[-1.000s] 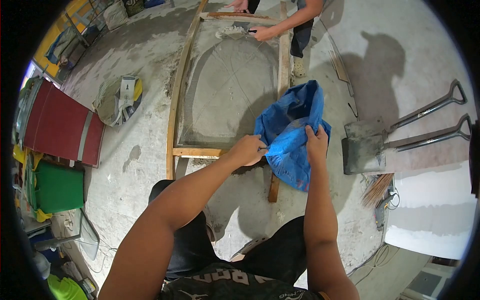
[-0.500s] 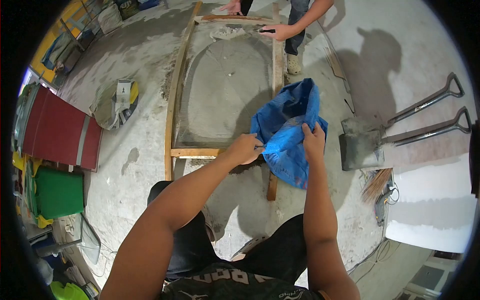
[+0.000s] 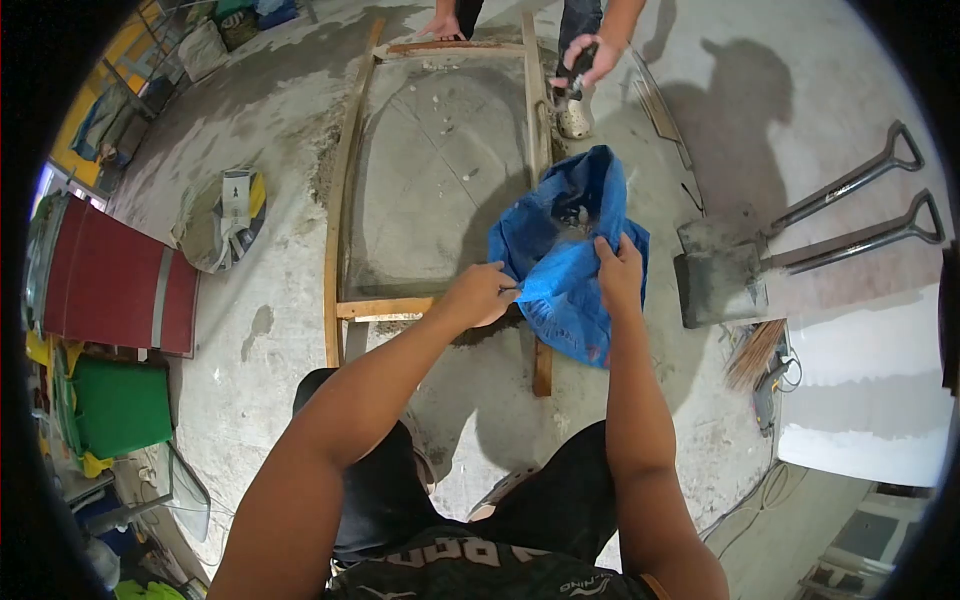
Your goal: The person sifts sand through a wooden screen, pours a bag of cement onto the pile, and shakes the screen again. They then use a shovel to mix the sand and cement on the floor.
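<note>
passage: above blue sack (image 3: 558, 276) | obstacles: wooden frame (image 3: 385, 307) left, shovels (image 3: 720, 288) right

Grey concrete floor (image 3: 225, 400) with dark patches (image 3: 258, 334)

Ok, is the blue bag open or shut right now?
Open: the blue bag gapes, with pale bits showing inside, and the left hand and right hand hold its edge. How full, I cannot tell.
</note>
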Available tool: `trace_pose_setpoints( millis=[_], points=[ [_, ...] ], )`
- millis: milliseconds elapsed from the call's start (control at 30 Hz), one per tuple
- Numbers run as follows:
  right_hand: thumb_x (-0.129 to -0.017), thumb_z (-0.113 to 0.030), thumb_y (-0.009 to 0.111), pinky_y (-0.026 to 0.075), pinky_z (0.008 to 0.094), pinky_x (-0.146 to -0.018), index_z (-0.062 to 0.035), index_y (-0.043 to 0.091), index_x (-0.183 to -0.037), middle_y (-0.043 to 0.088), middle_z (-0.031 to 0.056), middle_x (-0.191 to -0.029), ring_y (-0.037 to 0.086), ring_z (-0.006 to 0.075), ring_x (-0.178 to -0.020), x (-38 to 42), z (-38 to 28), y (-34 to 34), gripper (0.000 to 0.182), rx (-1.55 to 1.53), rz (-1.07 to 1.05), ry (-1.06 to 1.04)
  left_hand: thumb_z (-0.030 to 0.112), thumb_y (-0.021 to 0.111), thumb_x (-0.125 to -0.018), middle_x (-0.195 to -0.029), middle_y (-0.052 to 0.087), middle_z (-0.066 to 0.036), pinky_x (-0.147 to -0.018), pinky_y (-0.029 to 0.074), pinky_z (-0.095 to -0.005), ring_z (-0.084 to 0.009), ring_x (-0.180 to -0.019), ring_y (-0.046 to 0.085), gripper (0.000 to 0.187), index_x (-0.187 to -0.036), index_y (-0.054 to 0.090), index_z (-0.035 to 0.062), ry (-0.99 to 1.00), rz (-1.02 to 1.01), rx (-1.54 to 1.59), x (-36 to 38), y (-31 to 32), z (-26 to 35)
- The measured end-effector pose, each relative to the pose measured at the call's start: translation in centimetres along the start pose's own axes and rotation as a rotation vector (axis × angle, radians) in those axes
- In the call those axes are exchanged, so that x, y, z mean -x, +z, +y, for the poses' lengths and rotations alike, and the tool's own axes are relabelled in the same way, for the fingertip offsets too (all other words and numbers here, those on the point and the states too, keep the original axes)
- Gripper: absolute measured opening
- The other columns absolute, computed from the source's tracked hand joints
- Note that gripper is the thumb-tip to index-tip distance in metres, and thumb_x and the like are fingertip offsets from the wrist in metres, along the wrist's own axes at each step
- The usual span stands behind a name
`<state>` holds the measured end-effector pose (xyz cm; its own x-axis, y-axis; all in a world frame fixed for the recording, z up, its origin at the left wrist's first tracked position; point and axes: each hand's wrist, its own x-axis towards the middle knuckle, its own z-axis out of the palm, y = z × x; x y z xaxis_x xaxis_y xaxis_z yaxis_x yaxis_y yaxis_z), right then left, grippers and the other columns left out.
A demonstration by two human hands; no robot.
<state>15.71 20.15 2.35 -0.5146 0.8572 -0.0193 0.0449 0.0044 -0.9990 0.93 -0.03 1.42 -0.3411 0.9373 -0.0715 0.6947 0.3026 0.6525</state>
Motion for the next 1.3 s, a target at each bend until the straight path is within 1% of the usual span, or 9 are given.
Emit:
trace_pose_setpoints(
  millis=[200,367,467,633,767,900,1067,1167,1300],
  points=[
    [-0.093,-0.010,0.060,0.041,0.0245,-0.053,-0.0032,0.063,-0.103,0.061,-0.0015,-0.079,0.052,0.0065,-0.062,-0.5,0.7,-0.9,0.013,0.038,-0.015,-0.028,0.027,0.064,-0.089,-0.120,0.061,-0.025,-0.087,0.050,-0.0444,-0.0383,-0.109,0.061,0.020,-0.096,0.073,0.0102,0.007,0.018,0.041,0.3,-0.6,1.3],
    [-0.094,-0.014,0.061,0.045,0.0255,-0.068,0.0003,0.064,-0.106,0.062,0.0020,-0.084,0.054,0.0100,-0.074,-0.5,-0.4,-2.0,0.018,-0.063,0.130,-0.148,0.026,0.066,-0.089,-0.135,0.053,-0.019,-0.083,0.053,-0.0406,-0.0328,-0.092,0.067,0.024,-0.109,0.072,0.0141,0.132,0.145,0.059,0.3,-0.2,2.1],
    [-0.096,-0.015,0.060,0.048,0.0269,-0.078,0.0008,0.064,-0.109,0.066,0.0061,-0.096,0.059,0.0144,-0.083,-0.8,-3.8,-5.0,0.021,0.115,0.457,-0.259,0.024,0.066,-0.089,-0.144,0.045,-0.016,-0.081,0.054,-0.0395,-0.0301,-0.089,0.067,0.037,-0.125,0.062,0.0174,0.154,0.219,0.148,1.2,-2.1,5.6],
    [-0.097,-0.013,0.058,0.052,0.0289,-0.074,0.0034,0.062,-0.109,0.066,0.0117,-0.105,0.064,0.0170,-0.082,0.0,-6.7,-8.4,0.021,-0.298,0.536,-0.261,0.025,0.069,-0.087,-0.146,0.040,-0.016,-0.084,0.054,-0.0416,-0.0296,-0.095,0.066,0.052,-0.135,0.052,0.0145,0.220,0.160,0.171,1.3,-1.3,5.3],
    [-0.097,-0.012,0.057,0.056,0.0321,-0.077,0.0061,0.059,-0.112,0.065,0.0159,-0.109,0.066,0.0216,-0.089,3.3,-13.3,-11.2,0.024,0.028,0.700,-0.338,0.032,0.068,-0.087,-0.140,0.046,-0.019,-0.091,0.050,-0.0435,-0.0341,-0.104,0.063,0.050,-0.130,0.056,0.0096,0.216,-0.099,0.127,0.3,0.2,2.5],
    [-0.097,-0.013,0.056,0.058,0.0399,-0.084,0.0084,0.054,-0.119,0.063,0.0211,-0.110,0.065,0.0304,-0.098,3.7,-13.5,-15.8,0.031,-0.244,0.905,-0.423,0.040,0.066,-0.086,-0.123,0.059,-0.021,-0.095,0.047,-0.0451,-0.0376,-0.110,0.059,0.052,-0.124,0.060,0.0053,0.166,-0.549,-0.044,-1.2,0.5,2.5],
    [-0.098,-0.013,0.055,0.057,0.0386,-0.083,0.0095,0.053,-0.122,0.062,0.0220,-0.111,0.064,0.0302,-0.098,7.9,-10.7,-18.2,0.034,-0.118,0.953,-0.383,0.044,0.065,-0.086,-0.119,0.061,-0.021,-0.095,0.046,-0.0465,-0.0377,-0.110,0.059,0.056,-0.124,0.060,0.0044,0.216,-0.671,-0.053,-1.8,1.3,2.3],
    [-0.096,-0.023,0.061,0.056,0.0351,-0.080,0.0086,0.059,-0.117,0.063,0.0185,-0.112,0.065,0.0266,-0.094,11.9,-13.4,-17.3,0.038,0.233,1.143,-0.351,0.049,0.066,-0.084,-0.122,0.060,-0.021,-0.096,0.046,-0.0463,-0.0381,-0.111,0.058,0.061,-0.124,0.060,0.0037,0.242,-0.652,-0.027,-1.0,0.1,3.5],
    [-0.081,-0.043,0.074,0.054,0.0399,-0.083,0.0002,0.062,-0.123,0.063,0.0223,-0.113,0.065,0.0330,-0.098,18.7,-15.3,-19.7,0.062,1.478,1.133,-0.415,0.056,0.069,-0.081,-0.128,0.056,-0.024,-0.096,0.046,-0.0456,-0.0386,-0.111,0.059,0.075,-0.130,0.053,0.0009,0.204,-0.584,0.141,1.3,-0.4,5.5]
  ],
)
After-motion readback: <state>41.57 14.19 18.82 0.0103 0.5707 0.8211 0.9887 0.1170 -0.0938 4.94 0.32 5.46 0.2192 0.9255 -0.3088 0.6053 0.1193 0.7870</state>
